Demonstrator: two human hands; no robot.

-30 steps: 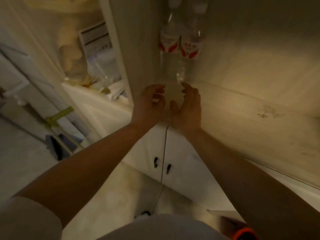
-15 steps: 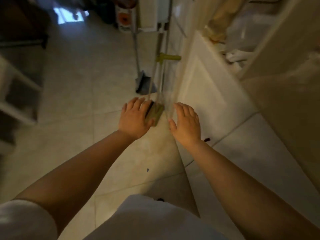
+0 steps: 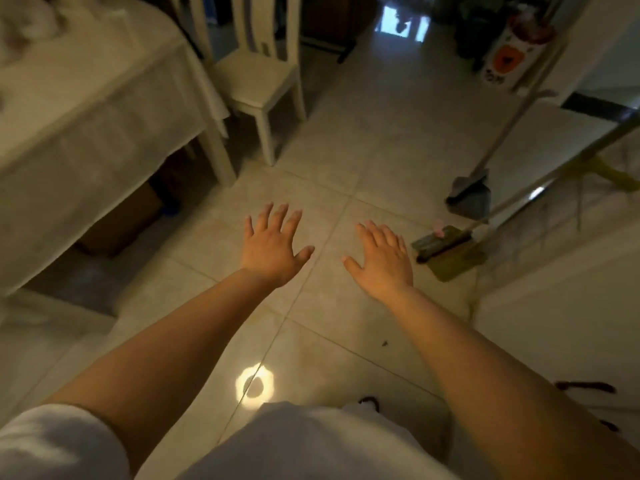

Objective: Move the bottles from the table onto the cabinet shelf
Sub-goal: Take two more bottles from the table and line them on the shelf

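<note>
My left hand (image 3: 272, 245) and my right hand (image 3: 382, 259) are stretched out in front of me over the tiled floor, palms down, fingers spread, holding nothing. The table (image 3: 86, 109), draped in a white cloth, stands at the upper left; no bottles show on the blurred part of its top that I see. The white cabinet (image 3: 568, 306) runs along the right edge, with only its lower front in view. The shelf and the bottles on it are out of view.
A white chair (image 3: 258, 77) stands beside the table at the top centre. A broom and dustpan (image 3: 472, 194) and a green mop (image 3: 450, 252) lean by the cabinet at right. A cardboard box (image 3: 121, 223) sits under the table. Tiled floor lies ahead.
The view has swung from the cabinet shelf with two bottles, past the floor, round to the table side. Both hands came away from the bottles and spread open.
</note>
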